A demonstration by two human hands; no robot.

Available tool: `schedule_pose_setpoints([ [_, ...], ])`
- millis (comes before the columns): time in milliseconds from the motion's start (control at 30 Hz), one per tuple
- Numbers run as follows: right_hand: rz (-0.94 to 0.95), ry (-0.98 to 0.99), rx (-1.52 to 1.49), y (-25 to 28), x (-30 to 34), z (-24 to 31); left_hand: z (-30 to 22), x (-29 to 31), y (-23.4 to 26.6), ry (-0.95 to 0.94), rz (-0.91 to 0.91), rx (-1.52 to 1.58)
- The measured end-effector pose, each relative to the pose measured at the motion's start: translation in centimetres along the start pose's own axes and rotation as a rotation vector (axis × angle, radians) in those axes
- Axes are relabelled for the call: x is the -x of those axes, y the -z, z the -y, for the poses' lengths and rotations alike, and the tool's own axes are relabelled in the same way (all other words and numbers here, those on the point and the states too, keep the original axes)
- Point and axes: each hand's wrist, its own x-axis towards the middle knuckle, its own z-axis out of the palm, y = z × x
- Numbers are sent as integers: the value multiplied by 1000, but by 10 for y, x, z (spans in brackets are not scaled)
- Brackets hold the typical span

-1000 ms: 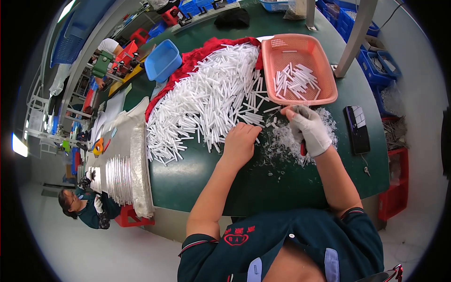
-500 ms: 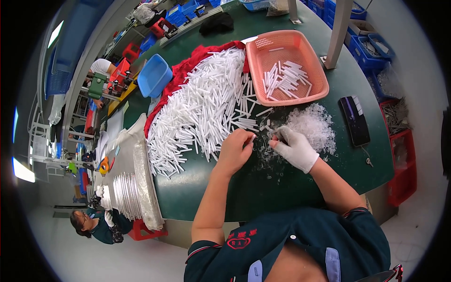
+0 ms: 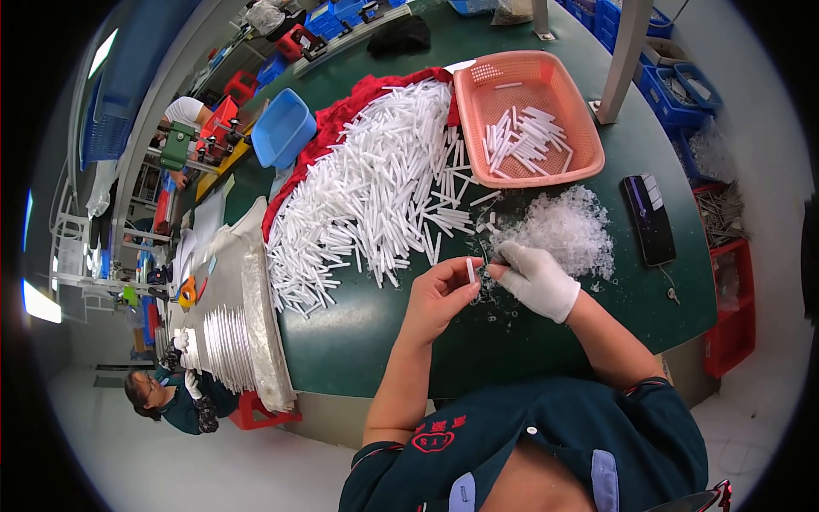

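Note:
My bare left hand (image 3: 437, 297) pinches a short white tube (image 3: 470, 270) upright between thumb and fingers. Close beside it, my right hand (image 3: 541, 283), in a white glove with bare fingertips, is closed near the tube; whatever its fingertips hold is too small to make out. Just beyond the right hand lies a heap of tiny clear plastic pieces (image 3: 570, 232), some scattered under both hands. To the left spreads a big pile of white tubes (image 3: 367, 188) on a red cloth (image 3: 339, 113). More tubes lie in an orange basket (image 3: 589, 141) at the back.
A phone (image 3: 648, 220) lies on the green table (image 3: 358, 354) at the right, near a metal post (image 3: 625, 64). A blue basin (image 3: 284, 128) stands at the back left. Further left, a co-worker (image 3: 175, 401) sits by a row of pale rods (image 3: 229, 346).
My left hand has moved slightly right and turned, so the white tube now shows upright in its fingers. Both hands are closer together. The view has shifted slightly.

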Motion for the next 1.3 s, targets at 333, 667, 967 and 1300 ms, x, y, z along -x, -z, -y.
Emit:
schedule_pose_setpoints([
  [333,54,108,219,0,7,11,-2,6,-13,-472,-106,-692],
  [667,54,143,298,1,8,14,-6,8,-16,-569,-143,-811],
  [967,59,171,379,2,8,16,-5,8,-14,-601,-111,-862],
  [1300,157,167,375,9,6,16,-12,11,-17,-509,-144,-784],
])
